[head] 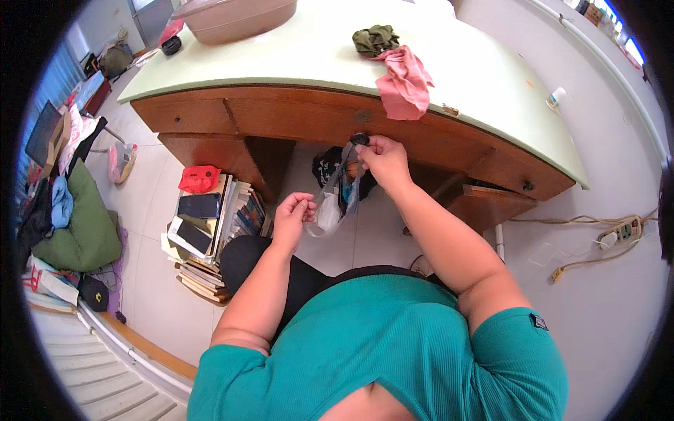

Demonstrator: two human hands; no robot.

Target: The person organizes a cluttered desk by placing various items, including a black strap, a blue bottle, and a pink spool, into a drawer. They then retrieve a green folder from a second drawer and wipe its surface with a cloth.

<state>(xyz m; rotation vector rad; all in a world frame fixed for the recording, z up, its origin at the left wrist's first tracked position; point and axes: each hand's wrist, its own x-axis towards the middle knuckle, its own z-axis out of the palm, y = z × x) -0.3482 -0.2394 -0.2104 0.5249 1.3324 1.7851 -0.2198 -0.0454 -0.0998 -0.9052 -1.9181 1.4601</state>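
My right hand (pixel 387 160) is at the black knob (pixel 360 139) of the desk's middle drawer (pixel 316 113). Its thumb and fingertips pinch the handle of a clear plastic bag (pixel 345 202) right by that knob. Something white (pixel 329 213) shows inside the bag, which hangs down in front of the kneehole. To the left of the bag is my left hand (pixel 293 216), fingers half curled and slightly apart, with nothing visible in them. Behind the bag, a dark bag (pixel 326 163) with white markings and an orange ball (pixel 353 168) are partly covered.
Pink cloth (pixel 404 87) and dark green cloth (pixel 376 40) lie on the pale desktop (pixel 295 58), near a brown plastic tub (pixel 239 21). Left of my knee stands a stack of books (pixel 245 210) with phones and a red packet (pixel 200 179). At right hangs a power strip (pixel 621 232).
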